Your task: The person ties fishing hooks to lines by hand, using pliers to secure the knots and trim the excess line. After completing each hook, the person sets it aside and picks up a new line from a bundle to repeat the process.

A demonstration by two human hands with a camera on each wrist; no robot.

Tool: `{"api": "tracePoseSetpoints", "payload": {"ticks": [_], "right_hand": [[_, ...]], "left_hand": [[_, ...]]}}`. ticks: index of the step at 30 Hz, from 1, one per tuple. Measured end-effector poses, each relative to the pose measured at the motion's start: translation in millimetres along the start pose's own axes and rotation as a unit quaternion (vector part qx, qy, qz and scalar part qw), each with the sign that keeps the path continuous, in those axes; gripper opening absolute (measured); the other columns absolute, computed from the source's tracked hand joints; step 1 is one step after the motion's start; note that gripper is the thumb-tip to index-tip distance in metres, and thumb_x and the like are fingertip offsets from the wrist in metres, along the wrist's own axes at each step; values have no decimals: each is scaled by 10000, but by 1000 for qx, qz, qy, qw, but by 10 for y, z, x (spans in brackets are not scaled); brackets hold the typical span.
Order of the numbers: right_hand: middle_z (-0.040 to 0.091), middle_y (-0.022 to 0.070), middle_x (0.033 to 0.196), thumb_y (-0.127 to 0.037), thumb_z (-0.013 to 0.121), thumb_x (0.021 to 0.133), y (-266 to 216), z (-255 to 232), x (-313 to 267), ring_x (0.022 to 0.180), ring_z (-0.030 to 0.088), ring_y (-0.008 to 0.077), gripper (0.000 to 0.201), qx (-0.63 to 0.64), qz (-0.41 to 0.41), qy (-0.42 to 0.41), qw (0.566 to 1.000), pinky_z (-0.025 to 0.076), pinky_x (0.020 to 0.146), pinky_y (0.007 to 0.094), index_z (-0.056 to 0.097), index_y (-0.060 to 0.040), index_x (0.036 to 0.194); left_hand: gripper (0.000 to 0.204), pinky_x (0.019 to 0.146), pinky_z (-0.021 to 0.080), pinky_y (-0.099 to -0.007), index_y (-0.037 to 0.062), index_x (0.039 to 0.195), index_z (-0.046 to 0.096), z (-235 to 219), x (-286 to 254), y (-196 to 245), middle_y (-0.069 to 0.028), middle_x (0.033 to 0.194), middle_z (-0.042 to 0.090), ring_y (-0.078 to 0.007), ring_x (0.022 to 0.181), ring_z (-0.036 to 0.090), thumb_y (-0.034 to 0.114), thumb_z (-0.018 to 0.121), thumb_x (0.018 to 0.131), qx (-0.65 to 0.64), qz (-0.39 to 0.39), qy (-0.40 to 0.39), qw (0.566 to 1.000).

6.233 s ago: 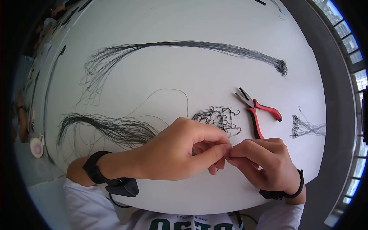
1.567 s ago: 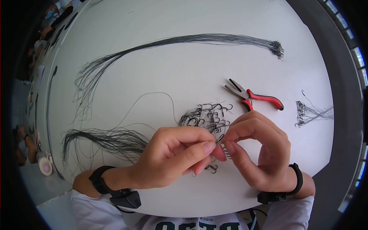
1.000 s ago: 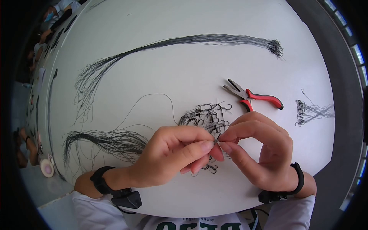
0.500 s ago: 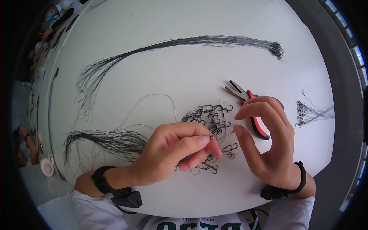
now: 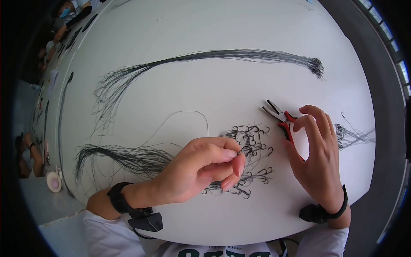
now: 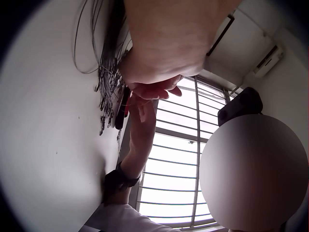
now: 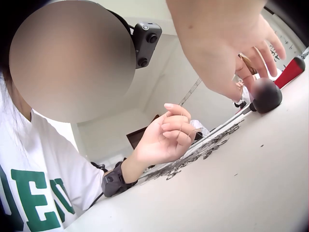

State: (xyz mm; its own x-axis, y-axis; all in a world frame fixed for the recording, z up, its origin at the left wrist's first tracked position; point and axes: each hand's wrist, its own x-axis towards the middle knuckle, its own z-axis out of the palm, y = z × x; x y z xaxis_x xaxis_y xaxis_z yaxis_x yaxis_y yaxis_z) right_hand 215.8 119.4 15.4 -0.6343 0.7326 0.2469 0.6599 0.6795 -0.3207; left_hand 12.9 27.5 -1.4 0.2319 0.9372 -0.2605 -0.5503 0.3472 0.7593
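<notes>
My left hand (image 5: 201, 167) pinches a small dark fishing hook (image 5: 239, 153) between thumb and forefinger, mostly hidden by the fingertips. Around and beneath that hand lies a heap of black fishing hooks (image 5: 259, 174), their lines trailing left into a dark bundle (image 5: 124, 156). My right hand (image 5: 317, 158) is over the red-and-black pliers (image 5: 286, 131), fingers spread and bent, thumb beside the handles. The pliers lie with their jaws apart, pointing up and left. In the right wrist view, the right hand (image 7: 231, 53) hovers close by the pliers' handle (image 7: 292, 71), holding nothing.
A long bundle of hooked lines (image 5: 227, 54) stretches across the far part of the white table (image 5: 205, 25). Another small bunch of hooks (image 5: 340, 135) lies near the right edge. At the far left sit other people (image 5: 72, 17), and a white roll (image 5: 54, 181) is by the edge.
My right hand has let go of the work at the left fingertips and moved right, over the pliers, its fingers spreading. The left hand keeps its pinch. The head view has shifted slightly.
</notes>
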Motion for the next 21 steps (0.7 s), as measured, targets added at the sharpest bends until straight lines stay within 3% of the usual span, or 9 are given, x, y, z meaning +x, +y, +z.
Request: {"api": "tracePoseSetpoints", "payload": {"ticks": [2,5,12,14,17,21], "right_hand": [[476,168,1140,-55,713,700,1,-17,-16,1024,492,330,253,-11,6,-28,1000,402,827,415,524,-20,863],[462,192,1131,-62,721,686,14,-26,-47,1055,471,357,277,-36,2,-55,998,398,845,434,514,9,855],[475,210,1085,-12,619,731,67,3,-2,943,489,349,155,14,-27,-42,999,415,796,426,507,38,825],[489,210,1059,-15,594,752,86,-3,26,901,493,340,123,41,-36,-27,998,419,771,412,504,40,815],[521,194,953,-135,596,810,65,-69,55,770,485,308,202,197,-63,-44,977,412,700,377,491,36,794],[515,181,955,-160,700,702,-9,-72,48,801,517,306,245,187,-141,-47,971,428,696,366,525,6,744]], "left_hand": [[220,472,281,-264,45,714,495,35,-19,94,53,469,291,-101,432,314,136,356,859,-64,-74,-21,995],[225,458,268,-262,45,714,502,4,-21,111,69,446,255,-83,411,280,130,355,861,-64,-98,-36,992],[229,467,245,-253,32,718,507,-13,-19,93,79,460,260,-64,424,243,128,364,869,-49,-80,-38,995],[232,476,241,-239,0,761,536,-1,-18,95,82,478,284,-45,437,236,117,383,890,-1,-53,0,999],[229,477,230,-218,-36,816,560,7,-30,108,72,518,330,-22,455,243,109,408,910,29,-33,33,998],[228,476,219,-202,-53,843,566,-2,-37,107,58,555,365,-11,472,252,107,421,917,43,-24,57,997]]}}
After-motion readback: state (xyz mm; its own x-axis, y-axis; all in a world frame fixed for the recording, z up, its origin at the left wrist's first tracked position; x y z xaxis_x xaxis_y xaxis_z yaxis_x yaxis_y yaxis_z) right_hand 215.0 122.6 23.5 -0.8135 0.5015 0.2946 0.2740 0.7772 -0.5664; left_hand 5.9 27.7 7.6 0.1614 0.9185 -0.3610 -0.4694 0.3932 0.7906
